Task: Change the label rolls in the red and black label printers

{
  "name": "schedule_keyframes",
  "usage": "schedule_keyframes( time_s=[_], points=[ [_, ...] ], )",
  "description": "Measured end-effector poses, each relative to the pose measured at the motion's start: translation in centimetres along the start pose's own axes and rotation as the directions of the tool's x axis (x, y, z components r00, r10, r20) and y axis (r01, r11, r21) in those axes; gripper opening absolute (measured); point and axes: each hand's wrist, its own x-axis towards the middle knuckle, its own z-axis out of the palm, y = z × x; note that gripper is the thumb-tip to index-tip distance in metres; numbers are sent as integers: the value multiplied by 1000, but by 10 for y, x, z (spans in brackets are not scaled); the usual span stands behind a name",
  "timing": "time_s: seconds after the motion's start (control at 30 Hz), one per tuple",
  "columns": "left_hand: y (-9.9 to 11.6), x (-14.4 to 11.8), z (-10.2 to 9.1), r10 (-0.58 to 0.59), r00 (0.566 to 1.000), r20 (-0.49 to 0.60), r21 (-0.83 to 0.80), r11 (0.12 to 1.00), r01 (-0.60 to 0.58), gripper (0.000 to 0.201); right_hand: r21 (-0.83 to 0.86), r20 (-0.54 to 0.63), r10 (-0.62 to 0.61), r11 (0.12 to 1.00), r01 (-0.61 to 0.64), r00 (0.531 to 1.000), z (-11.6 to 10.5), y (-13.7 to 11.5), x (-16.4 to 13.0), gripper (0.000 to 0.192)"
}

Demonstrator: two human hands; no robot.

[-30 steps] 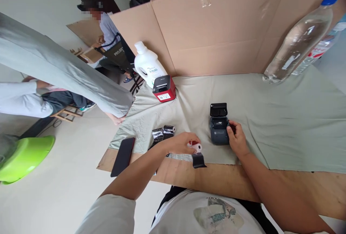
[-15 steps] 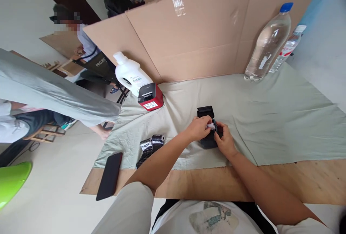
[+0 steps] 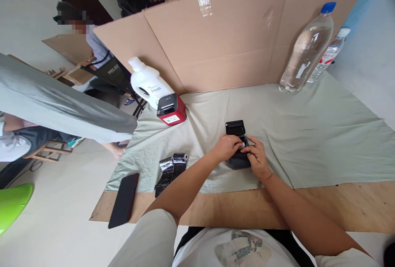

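A small black label printer (image 3: 239,162) sits on the cloth in front of me, its lid (image 3: 235,127) tipped up at the back. Inside its opening lies a white paper roll (image 3: 242,145), mostly covered by fingers. My left hand (image 3: 227,147) reaches in from the left, fingers closed on the roll. From the right, my right hand (image 3: 258,160) grips the printer's side and rim, with fingertips bent over the opening close to the roll. Part of the printer's front is hidden by my hands.
Left of the hands are a dark shiny roll (image 3: 180,161) and a black phone (image 3: 124,201). Behind stand a red-and-black box-shaped device (image 3: 171,110), a white jug (image 3: 151,82), a cardboard screen (image 3: 228,45) and two water bottles (image 3: 308,49). Another person's arm (image 3: 115,148) hangs at left.
The paper roll sits lower in the printer and shows less. My right-hand fingers have moved from the printer's side over its opening. My left hand stays at the roll.
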Motion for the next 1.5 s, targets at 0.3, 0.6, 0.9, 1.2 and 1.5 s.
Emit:
schedule_keyframes(
  time_s=[0.3, 0.6, 0.9, 1.2, 1.5],
  points=[
    [-18, -11, -7, -72, 860, -504, -123, 992, 11, 53, -107, -5, -47, 993, 46, 999, -1, -10, 5, 5],
    [6, -54, 27, -3, 853, -521, -184, 977, -109, 41, -53, -30, 18, 998, -20, 999, 0, -5, 1, 34],
    [12, -69, 52, 10, 863, -504, -132, 987, -88, 39, -130, 18, -101, 986, 102, 995, -5, -16, 7, 34],
    [11, -68, 53, -11, 850, -527, -60, 998, -25, 37, -434, 80, -95, 893, 120, 992, 1, -18, -1, 39],
    [6, -88, 57, -95, 849, -520, -254, 966, -47, 49, -503, 172, 64, 864, 32, 983, 20, -40, -13, 80]
  ],
)
